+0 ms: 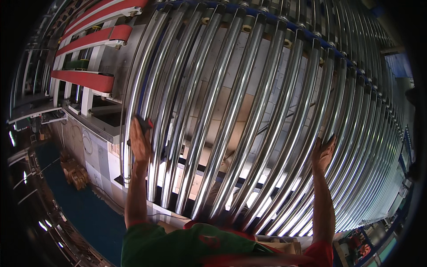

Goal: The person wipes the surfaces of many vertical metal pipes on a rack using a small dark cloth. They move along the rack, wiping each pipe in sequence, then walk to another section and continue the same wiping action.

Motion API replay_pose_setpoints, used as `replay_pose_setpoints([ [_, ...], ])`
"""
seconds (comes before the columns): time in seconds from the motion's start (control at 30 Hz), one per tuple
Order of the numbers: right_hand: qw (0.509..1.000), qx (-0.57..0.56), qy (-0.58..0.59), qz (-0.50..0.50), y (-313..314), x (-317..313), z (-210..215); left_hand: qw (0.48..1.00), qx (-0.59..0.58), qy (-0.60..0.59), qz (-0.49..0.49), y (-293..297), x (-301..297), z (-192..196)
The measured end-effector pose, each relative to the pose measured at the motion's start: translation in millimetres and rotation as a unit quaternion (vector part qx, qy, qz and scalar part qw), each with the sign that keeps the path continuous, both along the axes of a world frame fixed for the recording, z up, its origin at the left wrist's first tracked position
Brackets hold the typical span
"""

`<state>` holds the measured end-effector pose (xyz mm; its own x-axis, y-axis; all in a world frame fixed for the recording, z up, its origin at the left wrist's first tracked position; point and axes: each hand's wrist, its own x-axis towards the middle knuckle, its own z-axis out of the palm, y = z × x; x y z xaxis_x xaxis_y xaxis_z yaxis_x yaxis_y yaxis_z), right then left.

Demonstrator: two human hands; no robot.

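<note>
Long shiny metal rollers of a conveyor run side by side in front of me. At its left end, my left hand is closed around a small black and red object, whose kind I cannot make out. That hand is over the leftmost rollers. Farther right, my right hand lies on the rollers, its thumb apart from its fingers. I see nothing held in it, though its fingertips are in shadow.
Red belts on white supports stand at the left, beyond a metal frame edge. A blue rail crosses the far roller ends. Brown blocks lie on the dark teal floor. Boards and gaps show beneath the rollers.
</note>
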<state>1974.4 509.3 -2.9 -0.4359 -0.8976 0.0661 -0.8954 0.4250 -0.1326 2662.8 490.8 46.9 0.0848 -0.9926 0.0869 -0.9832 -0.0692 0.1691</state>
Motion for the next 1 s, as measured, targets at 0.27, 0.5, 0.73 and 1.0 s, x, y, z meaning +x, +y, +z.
replay_pose_setpoints([
  [0.27, 0.999, -0.019, 0.026, 0.042, 3.0, 9.3, 12.4, 0.971, -0.143, -0.104, -0.16, -310.8, -37.5, -48.5],
  [0.5, 1.0, 0.014, 0.01, 0.021, 2.5, 11.6, 16.3, 0.987, -0.084, -0.119, -0.069, -519.4, -78.7, -68.4],
  [0.73, 0.999, 0.031, 0.016, 0.0, 2.3, 8.6, 13.6, 0.99, -0.089, -0.093, -0.055, -460.3, -75.6, -65.2],
  [1.0, 1.0, 0.011, 0.02, 0.009, 0.9, 6.6, 10.4, 0.992, 0.005, -0.128, -0.005, -158.9, 30.1, -65.9],
])
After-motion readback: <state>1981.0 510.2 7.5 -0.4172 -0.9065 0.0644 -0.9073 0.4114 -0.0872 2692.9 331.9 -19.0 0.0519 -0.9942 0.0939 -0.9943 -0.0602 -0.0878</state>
